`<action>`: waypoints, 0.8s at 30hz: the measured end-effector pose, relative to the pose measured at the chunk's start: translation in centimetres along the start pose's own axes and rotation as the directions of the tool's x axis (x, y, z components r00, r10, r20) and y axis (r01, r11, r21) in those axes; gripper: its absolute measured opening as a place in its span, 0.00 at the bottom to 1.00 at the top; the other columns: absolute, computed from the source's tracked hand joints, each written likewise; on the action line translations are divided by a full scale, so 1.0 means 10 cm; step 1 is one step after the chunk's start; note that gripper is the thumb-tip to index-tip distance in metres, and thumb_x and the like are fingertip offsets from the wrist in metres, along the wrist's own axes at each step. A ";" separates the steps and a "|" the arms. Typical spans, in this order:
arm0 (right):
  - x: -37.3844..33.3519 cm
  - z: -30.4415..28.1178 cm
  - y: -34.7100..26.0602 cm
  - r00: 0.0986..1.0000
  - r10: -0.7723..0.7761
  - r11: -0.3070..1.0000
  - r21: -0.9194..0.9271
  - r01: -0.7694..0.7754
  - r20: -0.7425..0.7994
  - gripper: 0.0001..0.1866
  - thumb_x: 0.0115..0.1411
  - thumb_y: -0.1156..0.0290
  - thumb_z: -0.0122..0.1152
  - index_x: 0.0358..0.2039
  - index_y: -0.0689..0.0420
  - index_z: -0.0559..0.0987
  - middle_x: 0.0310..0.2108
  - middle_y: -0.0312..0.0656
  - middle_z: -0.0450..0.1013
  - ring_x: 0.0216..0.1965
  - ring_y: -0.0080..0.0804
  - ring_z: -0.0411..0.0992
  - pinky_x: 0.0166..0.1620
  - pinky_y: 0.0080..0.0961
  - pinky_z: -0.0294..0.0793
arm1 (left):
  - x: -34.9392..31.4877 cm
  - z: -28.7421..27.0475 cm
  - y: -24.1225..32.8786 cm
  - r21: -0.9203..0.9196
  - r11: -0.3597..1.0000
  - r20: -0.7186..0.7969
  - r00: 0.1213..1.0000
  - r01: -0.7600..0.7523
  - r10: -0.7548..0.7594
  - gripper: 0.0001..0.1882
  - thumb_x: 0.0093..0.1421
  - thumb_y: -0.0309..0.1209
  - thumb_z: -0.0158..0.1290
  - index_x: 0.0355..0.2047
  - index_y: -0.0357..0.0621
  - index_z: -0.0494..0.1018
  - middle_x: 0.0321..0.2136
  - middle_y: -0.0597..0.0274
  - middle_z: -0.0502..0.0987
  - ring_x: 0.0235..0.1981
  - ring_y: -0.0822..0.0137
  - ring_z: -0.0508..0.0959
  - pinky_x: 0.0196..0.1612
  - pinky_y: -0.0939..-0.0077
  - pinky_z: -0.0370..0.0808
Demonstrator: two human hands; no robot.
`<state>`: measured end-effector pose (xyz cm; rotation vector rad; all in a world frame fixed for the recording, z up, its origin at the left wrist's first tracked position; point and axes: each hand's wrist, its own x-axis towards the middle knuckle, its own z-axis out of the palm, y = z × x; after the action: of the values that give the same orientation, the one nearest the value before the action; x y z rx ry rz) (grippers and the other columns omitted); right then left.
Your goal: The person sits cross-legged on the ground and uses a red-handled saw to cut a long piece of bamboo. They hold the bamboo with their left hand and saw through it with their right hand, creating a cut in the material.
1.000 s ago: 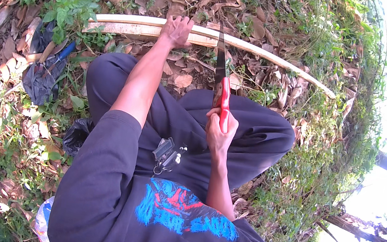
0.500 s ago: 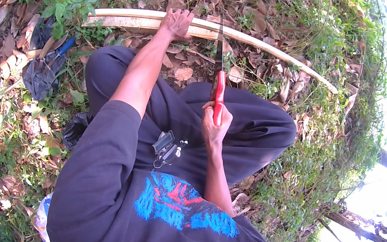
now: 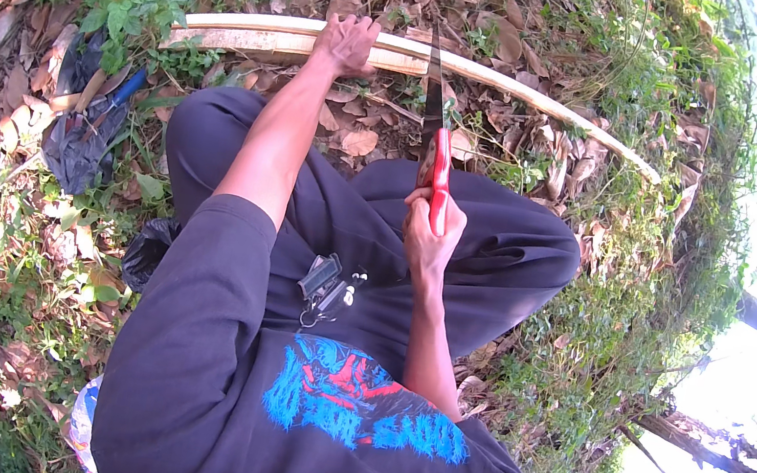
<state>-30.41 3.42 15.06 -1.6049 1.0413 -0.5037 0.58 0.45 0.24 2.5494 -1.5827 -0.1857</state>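
My left hand (image 3: 348, 43) is closed over two pale strips of wood on the ground in front of my crossed legs. The longer strip (image 3: 548, 105) curves far out to the right; a shorter piece (image 3: 231, 41) lies along its near side and ends close to the saw. In my right hand (image 3: 434, 232) is a handsaw (image 3: 442, 159) with a red handle, held above my lap. Its dark narrow blade points away from me and crosses the longer strip at the shorter piece's right end. Whether the teeth are in the wood cannot be made out.
A black plastic bag (image 3: 79, 155) lies at the left with a blue-handled tool (image 3: 130, 86) and wooden-handled tools (image 3: 92, 90). Another black bag (image 3: 148, 252) is beside my left leg. Dry leaves (image 3: 359, 142), grass and a leafy plant (image 3: 132, 7) cover the ground.
My right hand and the saw's handle have shifted slightly away from me and to the right, tilting the blade a little more. My left hand and the wood strips stay put.
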 end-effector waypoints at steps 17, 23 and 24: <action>-0.08 0.15 -0.08 0.999 -0.016 1.000 0.015 0.017 -0.039 0.09 0.60 0.80 0.50 0.24 0.62 0.76 0.13 0.28 0.64 0.13 0.12 0.59 0.18 0.14 0.56 | 0.01 -0.05 0.02 0.007 1.000 0.039 0.999 0.010 -0.010 0.35 0.47 0.51 0.64 0.50 0.44 0.68 0.46 0.57 0.75 0.49 0.55 0.76 0.52 0.45 0.70; 0.08 0.11 -0.17 1.000 -0.013 1.000 -0.008 0.013 0.012 0.07 0.57 0.79 0.52 0.24 0.64 0.77 0.15 0.31 0.66 0.15 0.15 0.60 0.20 0.18 0.59 | 0.03 -0.08 -0.02 -0.033 0.999 0.084 0.996 0.027 -0.024 0.34 0.48 0.49 0.63 0.50 0.44 0.67 0.47 0.56 0.74 0.51 0.55 0.75 0.53 0.47 0.70; 0.09 0.07 -0.16 1.000 0.025 1.000 -0.004 -0.025 0.009 0.06 0.55 0.79 0.53 0.24 0.64 0.78 0.15 0.32 0.68 0.17 0.16 0.61 0.23 0.20 0.61 | 0.03 -0.08 -0.02 -0.024 1.000 0.076 0.997 0.020 -0.018 0.34 0.48 0.50 0.63 0.50 0.44 0.67 0.47 0.56 0.74 0.51 0.55 0.75 0.53 0.47 0.70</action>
<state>-28.84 3.09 16.15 -1.5945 1.0557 -0.4773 0.98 0.30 0.94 2.5684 -1.5719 -0.3049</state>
